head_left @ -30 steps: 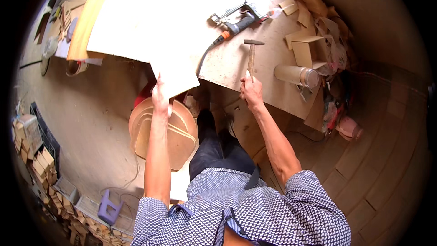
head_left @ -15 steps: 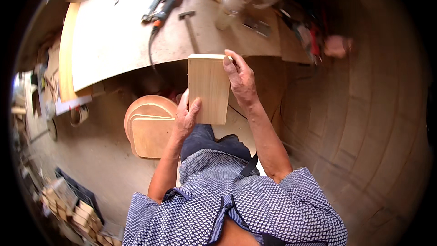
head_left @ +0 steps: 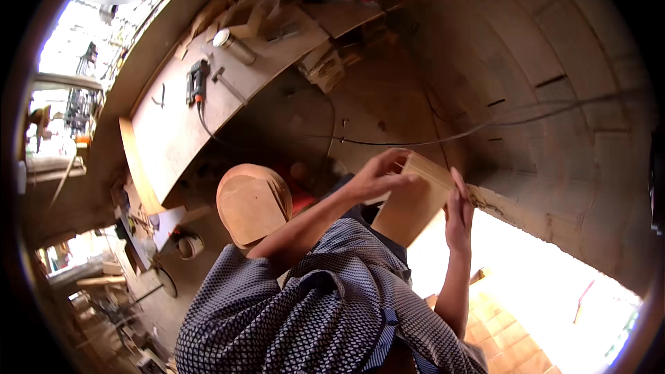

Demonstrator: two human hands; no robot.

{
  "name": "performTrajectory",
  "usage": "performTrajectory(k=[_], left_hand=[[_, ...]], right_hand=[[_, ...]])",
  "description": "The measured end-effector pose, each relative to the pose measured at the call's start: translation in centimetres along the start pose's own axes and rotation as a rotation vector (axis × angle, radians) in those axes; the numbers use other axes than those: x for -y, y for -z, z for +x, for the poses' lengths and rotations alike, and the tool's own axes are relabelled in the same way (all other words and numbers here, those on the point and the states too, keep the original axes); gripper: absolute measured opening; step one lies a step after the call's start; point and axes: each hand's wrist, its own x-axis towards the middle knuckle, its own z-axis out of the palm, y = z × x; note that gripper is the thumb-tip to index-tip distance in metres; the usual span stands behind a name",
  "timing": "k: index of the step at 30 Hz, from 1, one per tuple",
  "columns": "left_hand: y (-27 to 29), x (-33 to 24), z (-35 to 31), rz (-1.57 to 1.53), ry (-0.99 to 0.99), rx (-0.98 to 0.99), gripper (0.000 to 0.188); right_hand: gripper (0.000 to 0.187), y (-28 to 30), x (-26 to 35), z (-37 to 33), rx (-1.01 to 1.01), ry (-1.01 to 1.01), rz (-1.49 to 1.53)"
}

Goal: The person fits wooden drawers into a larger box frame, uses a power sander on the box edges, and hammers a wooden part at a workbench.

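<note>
In the head view, the left hand (head_left: 381,177) grips the upper left edge of a rectangular wooden piece (head_left: 410,204), tilted before the body; the right hand's (head_left: 458,213) grip closes along its right edge. On the table (head_left: 181,140), a hammer (head_left: 230,86) lies beside a corded power tool (head_left: 197,83), near a cylindrical container (head_left: 235,47).

Both hands (head_left: 458,216) hold what looks like a pale wooden box (head_left: 410,210)
</note>
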Motion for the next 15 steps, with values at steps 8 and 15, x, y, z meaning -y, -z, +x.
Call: performTrajectory(k=[8, 15], left_hand=[[-8.0, -2.9, 4.4, -0.106, 0.206, 0.296, 0.065], [-16.5, -9.7, 11.3, 0.222, 0.229, 0.599, 0.077]], right_hand=[[0.047, 4.1, 1.5, -6.4, -0.428, -0.024, -0.136], [0.062, 6.3, 3.8, -8.8, -0.837, -0.036, 0.345]])
